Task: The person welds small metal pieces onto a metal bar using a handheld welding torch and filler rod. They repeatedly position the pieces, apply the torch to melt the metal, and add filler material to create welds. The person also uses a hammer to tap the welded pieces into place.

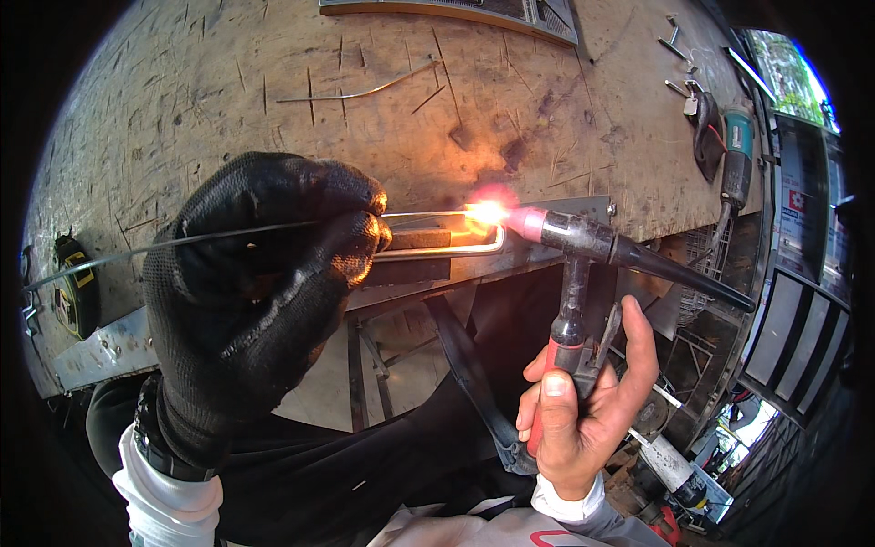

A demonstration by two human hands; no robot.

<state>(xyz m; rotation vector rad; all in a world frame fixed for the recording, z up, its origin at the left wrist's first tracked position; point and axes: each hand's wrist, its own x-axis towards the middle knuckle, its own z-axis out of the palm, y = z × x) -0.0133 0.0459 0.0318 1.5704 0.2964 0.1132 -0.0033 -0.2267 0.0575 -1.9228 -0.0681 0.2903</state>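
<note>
My left hand (264, 283), in a black glove, pinches a thin filler rod (424, 214) between thumb and fingers. One end of the rod trails off to the left; the other reaches into a bright welding arc (488, 213). Bare, my right hand (579, 424) grips the red handle of a TIG torch (572, 292), with the index finger raised beside its lever. The torch's pink nozzle points left at the arc. Just below the glow lies a bent metal rod (456, 249), its corner near the nozzle, on a flat metal strip (579, 212). Glare hides the exact contact point.
The scratched wooden table (164, 118) bears a loose bent wire (365, 94) and a metal-edged panel (456, 13) at the far side. A tape measure (77, 287) lies left. A teal power tool (736, 157) rests at the right edge.
</note>
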